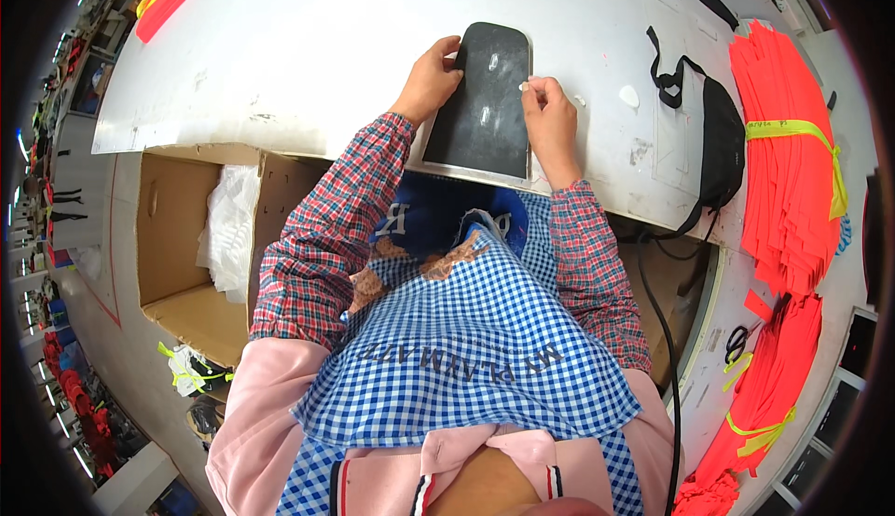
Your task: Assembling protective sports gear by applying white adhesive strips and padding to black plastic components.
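Note:
A flat black panel (pixel 480 124) with rounded far corners and two small pale slots lies on the white table, close to its front edge. It has whitish smudges and a thin pale border along the right side. My left hand (pixel 432 80) holds the panel's left edge near the top, fingers bent with the tips and thumb against it. Beside the right edge, my right hand (pixel 554 126) is closed in a pinch on a small off-white piece (pixel 525 86), too small to name surely. To its right lie a white rounded chip (pixel 628 96) and a smaller white bit (pixel 580 101).
A black fabric piece with straps (pixel 716 134) lies on the table at right. Beyond it are bundles of red-orange fabric (pixel 783 157) tied with yellow strips, and scissors (pixel 736 344). An open cardboard box (pixel 177 306) stands at left. A black cable (pixel 664 330) hangs at right.

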A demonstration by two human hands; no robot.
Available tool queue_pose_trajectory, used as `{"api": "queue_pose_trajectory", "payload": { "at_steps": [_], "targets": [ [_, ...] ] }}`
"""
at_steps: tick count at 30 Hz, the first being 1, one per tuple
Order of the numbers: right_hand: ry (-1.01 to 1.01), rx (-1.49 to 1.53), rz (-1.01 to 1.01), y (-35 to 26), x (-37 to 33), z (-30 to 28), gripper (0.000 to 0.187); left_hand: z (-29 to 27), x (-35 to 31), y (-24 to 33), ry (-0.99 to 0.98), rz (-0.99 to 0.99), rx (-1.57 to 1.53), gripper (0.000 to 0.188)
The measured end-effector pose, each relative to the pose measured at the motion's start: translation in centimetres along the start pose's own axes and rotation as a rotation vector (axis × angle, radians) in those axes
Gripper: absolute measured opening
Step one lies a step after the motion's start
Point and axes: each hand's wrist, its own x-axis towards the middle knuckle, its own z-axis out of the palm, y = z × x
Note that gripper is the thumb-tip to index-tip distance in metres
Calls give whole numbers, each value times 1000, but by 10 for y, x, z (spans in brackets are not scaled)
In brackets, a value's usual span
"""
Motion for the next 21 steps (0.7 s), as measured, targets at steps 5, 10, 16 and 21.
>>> {"api": "queue_pose_trajectory", "payload": {
  "at_steps": [5,10,16,21],
  "targets": [
    [37,-1,0,7,3,-1,16,4,-6,18,-4,66,163,53],
    [61,48,38,-1,0,-11,17,11,-21,-1,85,415,445,44],
    [-126,277,225,-15,-15,-18,17,19,-42,-9,11,433,709,40],
    [-101,196,183,-11,-27,-22,19,10,-51,-2,39,431,650,44]
  ]
}}
